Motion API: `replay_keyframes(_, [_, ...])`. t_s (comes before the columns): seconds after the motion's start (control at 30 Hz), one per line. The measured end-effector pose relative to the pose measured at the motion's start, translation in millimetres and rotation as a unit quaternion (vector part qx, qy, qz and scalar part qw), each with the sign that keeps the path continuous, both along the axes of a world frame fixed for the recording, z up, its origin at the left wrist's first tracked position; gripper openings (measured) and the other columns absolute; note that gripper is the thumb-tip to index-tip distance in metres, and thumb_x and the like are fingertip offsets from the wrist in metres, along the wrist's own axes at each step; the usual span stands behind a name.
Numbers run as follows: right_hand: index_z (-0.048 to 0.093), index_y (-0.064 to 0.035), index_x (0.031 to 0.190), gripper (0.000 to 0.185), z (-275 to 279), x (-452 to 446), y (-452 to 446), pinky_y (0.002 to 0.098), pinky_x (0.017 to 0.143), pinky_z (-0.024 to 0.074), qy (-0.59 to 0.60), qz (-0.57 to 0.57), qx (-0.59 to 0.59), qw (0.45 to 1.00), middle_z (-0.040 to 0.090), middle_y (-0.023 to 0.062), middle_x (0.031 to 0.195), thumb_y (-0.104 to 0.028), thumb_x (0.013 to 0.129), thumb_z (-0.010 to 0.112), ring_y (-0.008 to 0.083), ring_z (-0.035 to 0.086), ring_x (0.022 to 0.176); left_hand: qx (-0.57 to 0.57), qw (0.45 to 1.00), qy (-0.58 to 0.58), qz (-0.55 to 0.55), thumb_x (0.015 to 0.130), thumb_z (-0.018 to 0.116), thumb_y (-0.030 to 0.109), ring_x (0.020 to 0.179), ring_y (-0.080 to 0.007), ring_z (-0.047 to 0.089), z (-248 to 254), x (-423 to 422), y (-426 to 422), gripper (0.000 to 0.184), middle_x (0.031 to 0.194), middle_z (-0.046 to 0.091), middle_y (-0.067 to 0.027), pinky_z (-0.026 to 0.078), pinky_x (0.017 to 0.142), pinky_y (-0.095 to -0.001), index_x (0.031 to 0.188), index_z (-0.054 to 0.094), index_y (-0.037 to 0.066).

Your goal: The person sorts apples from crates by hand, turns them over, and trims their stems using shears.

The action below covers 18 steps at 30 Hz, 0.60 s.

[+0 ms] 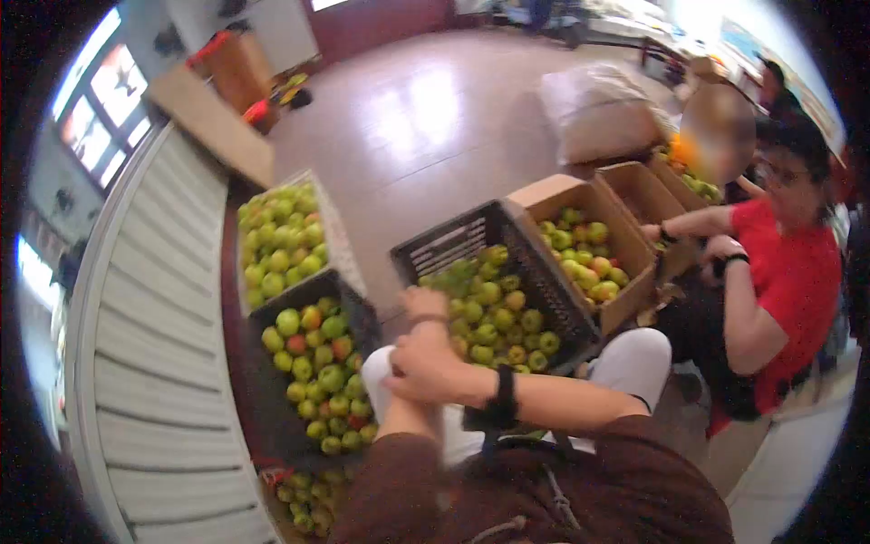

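Observation:
My right hand point(419, 364) is closed around my left forearm, just below the wrist. A black band point(501, 395) sits on my right wrist. My left hand point(424, 304) reaches forward over the near left side of a black plastic crate point(544, 263). Its fingers are smeared, so whether it holds anything does not show. Green and reddish apples point(494, 313) partly fill that crate, which stands tilted between my knees. To the left, another dark crate point(263, 399) holds more apples point(317, 372).
A light crate point(340, 254) of apples stands farther left, beside a ribbed white panel point(159, 354). On the right are a cardboard box point(630, 295) with apples and other cartons point(625, 195). A person in a red shirt point(793, 272) sits there. A pale sack point(598, 109) lies behind.

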State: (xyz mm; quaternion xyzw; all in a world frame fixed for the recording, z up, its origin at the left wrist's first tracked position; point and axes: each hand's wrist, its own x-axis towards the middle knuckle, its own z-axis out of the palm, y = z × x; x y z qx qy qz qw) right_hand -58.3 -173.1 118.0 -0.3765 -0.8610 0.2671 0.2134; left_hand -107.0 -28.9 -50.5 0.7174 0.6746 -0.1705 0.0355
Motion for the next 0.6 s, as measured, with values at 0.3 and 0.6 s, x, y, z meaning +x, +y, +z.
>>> replay_keyframes(0.3, [0.055,-0.0005,0.069,0.019,50,5,-42,0.0421,0.057,0.0451,0.093,0.107,-0.134,0.981,0.056,0.0182,0.071,-0.017,0.077,0.057,0.0367,0.056,0.068,0.116,0.992,0.028,0.035,0.087,0.040,0.021,0.119,-0.0319,0.037,-10,-30,-1,0.033,0.121,0.051,-0.0110,0.022,0.098,-0.0562,0.112,0.059,0.010])
replay_keyframes(0.6, [0.055,-0.0003,0.069,0.014,47,16,-60,0.0438,0.056,0.0443,0.141,0.121,-0.069,0.980,0.055,0.0193,0.069,-0.012,0.076,0.053,0.0373,0.054,0.064,0.222,0.974,0.024,-0.026,0.086,0.043,0.017,0.115,-0.0301,0.040,-8,-21,-9,0.027,0.113,0.053,-0.0097,0.026,0.096,-0.0552,0.105,0.061,0.010])
